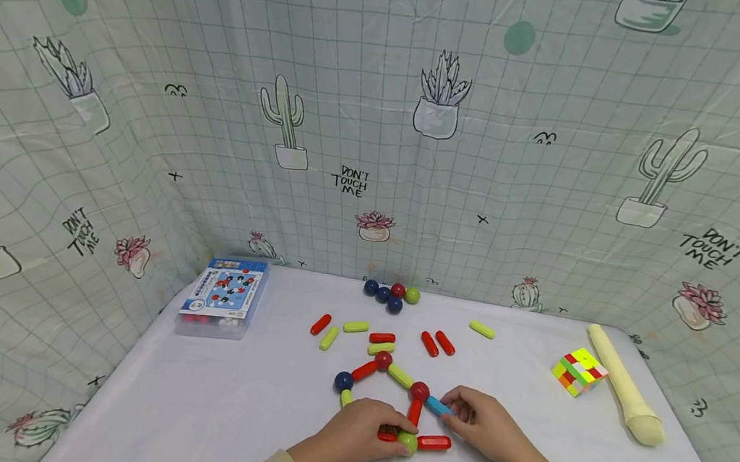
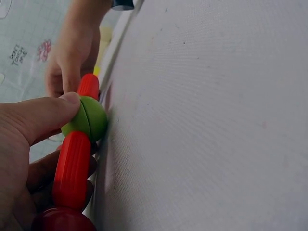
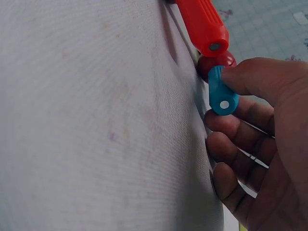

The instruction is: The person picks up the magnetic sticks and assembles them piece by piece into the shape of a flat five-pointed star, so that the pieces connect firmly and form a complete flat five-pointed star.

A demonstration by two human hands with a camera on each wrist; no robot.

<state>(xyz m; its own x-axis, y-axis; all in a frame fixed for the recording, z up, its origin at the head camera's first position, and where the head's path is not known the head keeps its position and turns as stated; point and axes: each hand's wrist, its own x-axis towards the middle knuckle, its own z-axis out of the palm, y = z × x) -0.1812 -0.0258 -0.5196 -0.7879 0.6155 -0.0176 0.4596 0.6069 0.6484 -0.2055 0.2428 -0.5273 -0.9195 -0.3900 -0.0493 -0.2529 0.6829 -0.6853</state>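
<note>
Right hand [image 1: 492, 425] pinches the blue stick [image 1: 439, 406] between thumb and fingers; in the right wrist view the thumb sits on top of it and its far end touches the red ball [image 1: 420, 391]. Left hand [image 1: 357, 433] has fingers curled over the near part of the build, thumb pressing the green ball [image 1: 408, 442]; in the left wrist view the thumb [image 2: 43, 115] touches that ball, with red sticks joined on both sides of it.

We judge the build part done. So far: dark blue ball [image 1: 343, 381] at left, a red stick up to the top red ball [image 1: 384, 360], a yellow-green stick [image 1: 401, 375] down to the right red ball, a red stick [image 1: 414, 411] from there to the green ball, and another red stick [image 1: 434, 443] lying right of the green ball. A short yellow-green piece hangs near the blue ball. The near left side is hidden under the left hand, so we cannot tell whether it closes. The blue stick's free end joins nothing yet.

Left over: loose red and yellow-green sticks [image 1: 382, 343] just beyond the build, and a cluster of balls [image 1: 391, 296] at the far edge.

Surface is a white cloth-covered table [image 1: 213, 400]. Far left a clear box with a blue printed lid [image 1: 224, 296], right a colourful puzzle cube [image 1: 578, 371] and a cream recorder [image 1: 625, 392]. A cactus-print curtain [image 1: 379, 116] with "DON'T TOUCH ME" lettering encloses the table on three sides.
</note>
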